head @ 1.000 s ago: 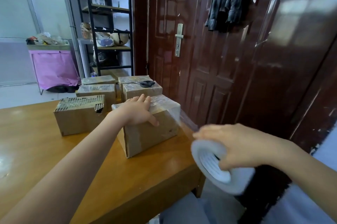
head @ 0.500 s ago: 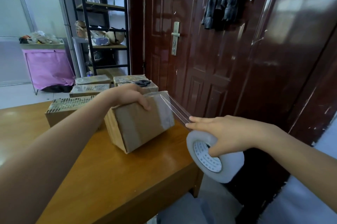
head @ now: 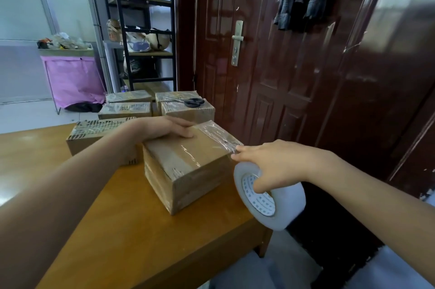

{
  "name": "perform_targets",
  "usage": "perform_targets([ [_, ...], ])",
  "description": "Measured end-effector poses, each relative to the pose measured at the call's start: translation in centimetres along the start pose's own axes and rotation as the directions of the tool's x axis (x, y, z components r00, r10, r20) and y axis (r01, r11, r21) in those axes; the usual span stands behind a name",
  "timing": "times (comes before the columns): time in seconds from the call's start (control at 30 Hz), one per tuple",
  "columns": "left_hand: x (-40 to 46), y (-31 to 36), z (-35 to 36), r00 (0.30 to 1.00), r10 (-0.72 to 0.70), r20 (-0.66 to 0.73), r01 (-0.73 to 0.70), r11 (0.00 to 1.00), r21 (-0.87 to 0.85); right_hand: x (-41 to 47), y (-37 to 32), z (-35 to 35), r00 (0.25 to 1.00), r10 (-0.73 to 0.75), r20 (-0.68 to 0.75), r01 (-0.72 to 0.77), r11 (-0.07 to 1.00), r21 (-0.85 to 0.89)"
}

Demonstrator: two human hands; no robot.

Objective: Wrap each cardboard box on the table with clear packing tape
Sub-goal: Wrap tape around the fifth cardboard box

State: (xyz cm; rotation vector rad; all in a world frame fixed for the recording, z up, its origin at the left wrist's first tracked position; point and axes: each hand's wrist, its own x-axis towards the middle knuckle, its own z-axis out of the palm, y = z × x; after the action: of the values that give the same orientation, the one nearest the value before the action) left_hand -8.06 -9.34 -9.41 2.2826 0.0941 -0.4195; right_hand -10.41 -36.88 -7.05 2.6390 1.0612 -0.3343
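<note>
Box point(head: 188, 166) now lying flat again at table point(head: 113, 230) edge; was tipped up 0.5 s ago. Left hand point(head: 164, 127) is pressing flat, open, on top. Right hand point(head: 277, 166) is gripping tape roll point(head: 270, 197) w/ thumb thru core, at box's right edge. Tape strip point(head: 216, 135) now lying across top, so this pass looks nearly done.

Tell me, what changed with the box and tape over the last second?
The box was tipped up, then laid flat again under the left hand. The right hand brought the tape roll in close, shortening the stretched strip. The scissors and other boxes stayed put.
</note>
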Motion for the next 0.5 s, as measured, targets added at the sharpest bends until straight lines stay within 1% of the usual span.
perform_targets([
  [0.03,0.0,0.5,0.2,0.995,0.081,-0.055,-0.074,0.989,0.132,0.3,-0.1,-0.1,1.000,0.001,-0.012,-0.001,1.000,-0.006],
  [0.07,-0.2,1.1,0.4,0.981,0.160,-0.111,-0.121,0.947,0.296,0.5,-0.1,-0.1,1.000,-0.002,-0.018,0.002,1.000,-0.007],
  [0.1,-0.4,1.6,1.0,0.962,0.225,-0.157,-0.131,0.878,0.460,0.7,-0.1,-0.2,1.000,-0.010,-0.019,0.009,1.000,-0.007],
  [0.13,-0.8,2.1,1.7,0.947,0.269,-0.174,-0.122,0.805,0.580,0.8,-0.1,-0.3,1.000,-0.016,-0.015,0.016,1.000,-0.003],
  [0.17,-1.2,2.5,2.6,0.945,0.275,-0.177,-0.102,0.762,0.639,0.9,-0.1,-0.3,1.000,-0.021,-0.012,0.021,1.000,0.004],
  [0.2,-1.4,2.9,3.3,0.956,0.240,-0.167,-0.076,0.757,0.649,1.0,0.0,-0.3,1.000,-0.026,-0.010,0.026,1.000,0.009],
  [0.23,-1.6,3.2,4.0,0.972,0.176,-0.154,-0.032,0.754,0.656,1.0,0.1,-0.3,1.000,-0.029,-0.006,0.029,0.999,0.016],
  [0.27,-1.8,3.4,4.5,0.982,0.118,-0.148,0.016,0.725,0.688,1.0,0.3,-0.3,1.000,-0.029,0.000,0.029,0.999,0.030],
  [0.33,-1.9,3.4,5.4,0.981,0.090,-0.171,0.074,0.640,0.765,0.8,0.6,-0.3,0.999,-0.034,0.008,0.033,0.996,0.081],
  [0.37,-1.9,3.5,5.6,0.978,0.108,-0.176,0.069,0.634,0.771,0.5,0.6,-0.5,0.999,-0.041,0.009,0.040,0.993,0.108],
  [0.4,-1.9,3.7,5.5,0.978,0.125,-0.165,0.046,0.648,0.760,0.1,0.7,-0.9,0.999,-0.046,0.003,0.045,0.990,0.135],
  [0.43,-1.8,4.0,5.2,0.983,0.125,-0.138,0.014,0.688,0.726,-0.3,0.9,-1.5,0.999,-0.046,-0.011,0.047,0.985,0.165],
  [0.47,-1.8,4.4,4.7,0.990,0.106,-0.096,-0.017,0.755,0.656,-0.8,1.0,-2.3,0.999,-0.044,-0.030,0.049,0.980,0.193],
  [0.5,-1.6,4.7,3.8,0.997,0.074,-0.033,-0.045,0.842,0.538,-1.3,1.2,-3.3,0.998,-0.040,-0.052,0.050,0.976,0.213],
])
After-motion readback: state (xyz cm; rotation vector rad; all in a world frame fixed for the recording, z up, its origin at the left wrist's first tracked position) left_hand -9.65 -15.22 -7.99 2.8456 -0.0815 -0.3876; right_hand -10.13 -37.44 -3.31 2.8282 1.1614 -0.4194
